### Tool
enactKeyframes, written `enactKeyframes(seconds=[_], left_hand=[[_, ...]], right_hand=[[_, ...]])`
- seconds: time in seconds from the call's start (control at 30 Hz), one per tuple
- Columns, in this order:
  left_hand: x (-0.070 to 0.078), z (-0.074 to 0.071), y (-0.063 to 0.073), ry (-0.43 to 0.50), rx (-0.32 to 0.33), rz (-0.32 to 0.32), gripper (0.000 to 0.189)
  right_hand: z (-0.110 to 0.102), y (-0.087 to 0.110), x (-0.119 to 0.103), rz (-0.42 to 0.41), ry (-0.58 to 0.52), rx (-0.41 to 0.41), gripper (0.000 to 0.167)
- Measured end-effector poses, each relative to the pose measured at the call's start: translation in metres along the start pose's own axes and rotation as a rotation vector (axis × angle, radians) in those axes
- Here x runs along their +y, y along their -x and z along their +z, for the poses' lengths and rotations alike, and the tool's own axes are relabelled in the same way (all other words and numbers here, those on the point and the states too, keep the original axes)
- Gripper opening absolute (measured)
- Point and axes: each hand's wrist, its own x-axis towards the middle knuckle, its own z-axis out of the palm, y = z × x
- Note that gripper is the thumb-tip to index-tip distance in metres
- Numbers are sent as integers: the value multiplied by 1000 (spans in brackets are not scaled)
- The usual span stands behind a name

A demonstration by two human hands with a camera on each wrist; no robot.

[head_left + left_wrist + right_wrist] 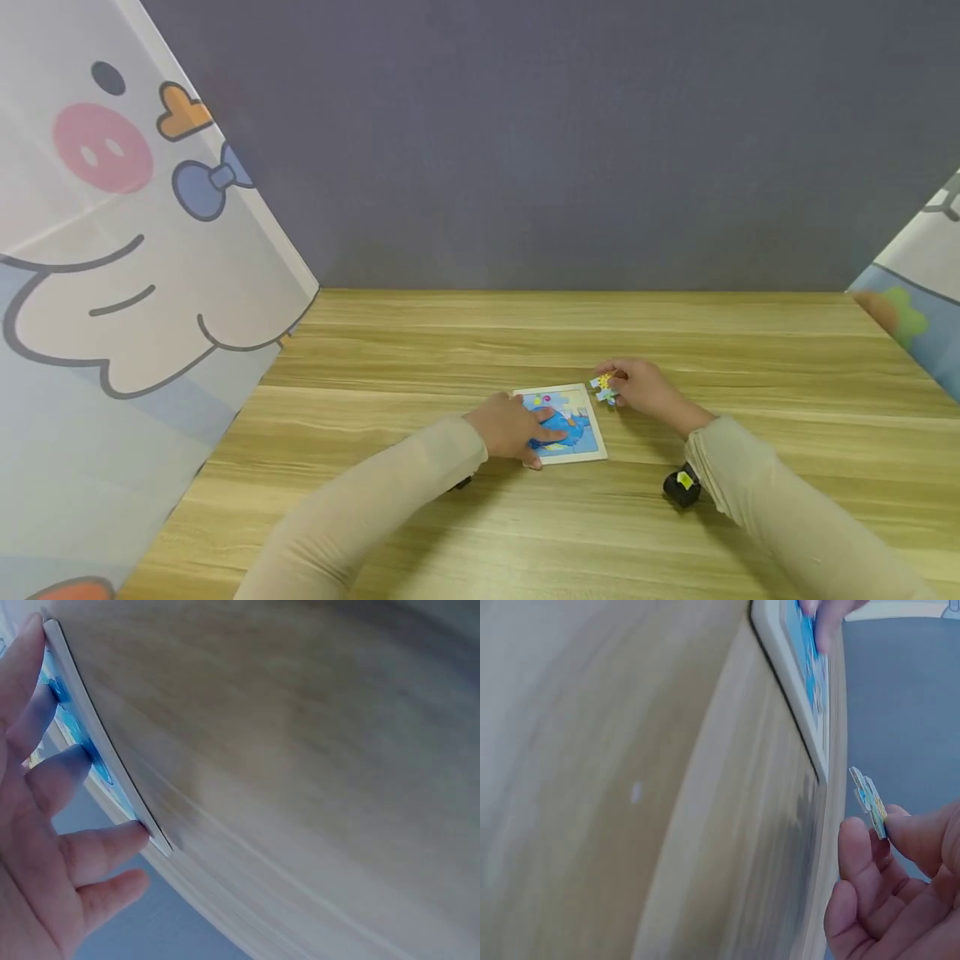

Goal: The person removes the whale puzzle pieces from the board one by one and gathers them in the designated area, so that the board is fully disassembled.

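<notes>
A square jigsaw puzzle with a pale frame [573, 459] and a blue picture lies on the wooden table. My left hand [510, 427] rests on its left part with the fingers spread, covering some of the picture. The left wrist view shows those fingers [67, 776] across the frame's edge. Just off the puzzle's far right corner, my right hand [647, 390] pinches a small jigsaw piece [603, 383] with yellow and light blue print. From the right wrist view, the piece [870, 804] is seen nearly edge-on between thumb and fingers, above the table.
Wood-grain tabletop [420, 342] surrounds the puzzle. Behind it rises a grey wall [570, 150]. A cartoon-printed panel [150, 275] stands at the left, and another printed panel [926, 275] at the right. A black device [681, 490] sits at my right wrist.
</notes>
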Motion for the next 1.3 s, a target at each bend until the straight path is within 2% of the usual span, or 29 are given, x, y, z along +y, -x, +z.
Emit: enactKeyframes(seconds=[0.17, 0.3, 0.5, 0.97, 1.3], left_hand=[[-4, 3, 2, 32, 26, 3, 63], [-6, 6, 6, 4, -6, 2, 65], [-11, 8, 10, 29, -60, -2, 65], [-19, 15, 11, 72, -50, 29, 62], [-22, 15, 11, 97, -76, 32, 60]], right_hand=[[-11, 5, 9, -25, 26, 41, 24], [-20, 11, 19, -20, 29, 64, 23], [-35, 21, 34, 3, -19, 59, 25], [-71, 41, 68, -14, -43, 77, 33], [-95, 53, 83, 25, -16, 79, 37]])
